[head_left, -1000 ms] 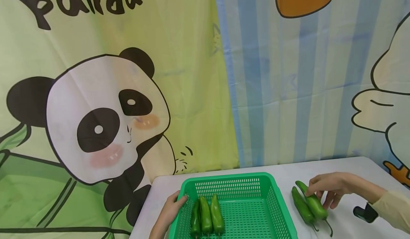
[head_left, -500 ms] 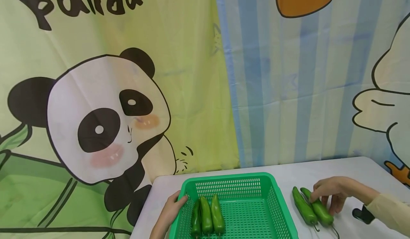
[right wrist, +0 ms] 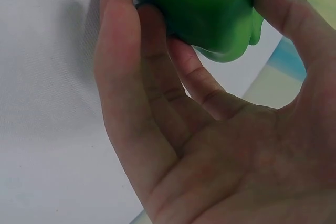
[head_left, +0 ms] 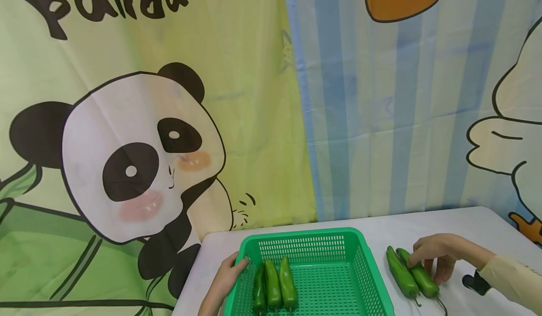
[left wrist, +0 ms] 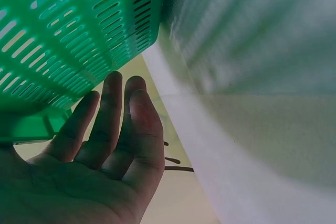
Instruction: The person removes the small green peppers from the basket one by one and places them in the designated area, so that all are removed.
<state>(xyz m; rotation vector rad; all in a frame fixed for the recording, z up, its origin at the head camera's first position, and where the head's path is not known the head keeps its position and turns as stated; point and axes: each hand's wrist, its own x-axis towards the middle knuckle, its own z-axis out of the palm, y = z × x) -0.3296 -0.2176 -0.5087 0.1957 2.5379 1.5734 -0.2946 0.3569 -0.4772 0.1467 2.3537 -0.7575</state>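
While my left hand (head_left: pixel 225 277) holds the green basket (head_left: pixel 305 233) at its left side, my right hand (head_left: pixel 440 253) pinches a green pepper (head_left: pixel 422 277) that has just shifted toward me on the worktop (head_left: pixel 457 223), leaving it, I judge, lined up beside the second pepper (head_left: pixel 400 273).

- Head view: bright, even light, small highlights on the long, glossy green peppers (head_left: pixel 273 285).
- Left wrist view: dimmer; light shows through the slotted green plastic basket (left wrist: pixel 79 30), hazy greenish bands crossing the white worktop (left wrist: pixel 268 145).
- Right wrist view: soft-edged shadow on the worktop.
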